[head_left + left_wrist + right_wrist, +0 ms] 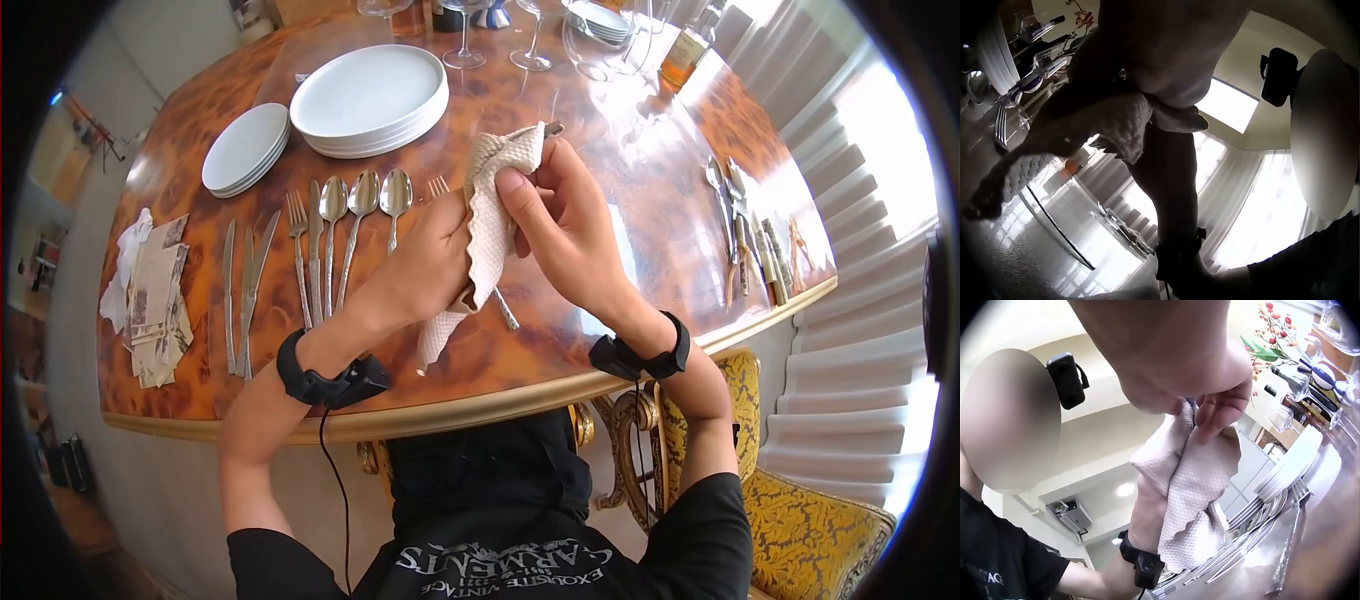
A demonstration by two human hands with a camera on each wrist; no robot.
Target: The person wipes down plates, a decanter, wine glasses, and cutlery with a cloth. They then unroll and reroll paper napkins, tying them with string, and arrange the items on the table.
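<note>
A beige waffle-textured cloth [488,225] is bunched between both hands above the table. The left hand [425,262] grips it from the side, its fingers largely hidden behind the cloth. The right hand [572,228] pinches its upper part, thumb on the front. A small dark metallic tip [555,129] pokes out at the top; the rest of that object is hidden. In the right wrist view the cloth [1200,481] hangs in folds below the right hand [1188,359]. A fork [508,312] lies on the table behind the cloth, partly covered.
Stacked white plates [370,95], smaller plates [245,148], spoons [365,190] and knives [247,290] lie left of the hands. Paper pieces [158,295] sit at far left, more cutlery [735,220] at right. Glasses [464,55] and a bottle [688,50] stand at the back.
</note>
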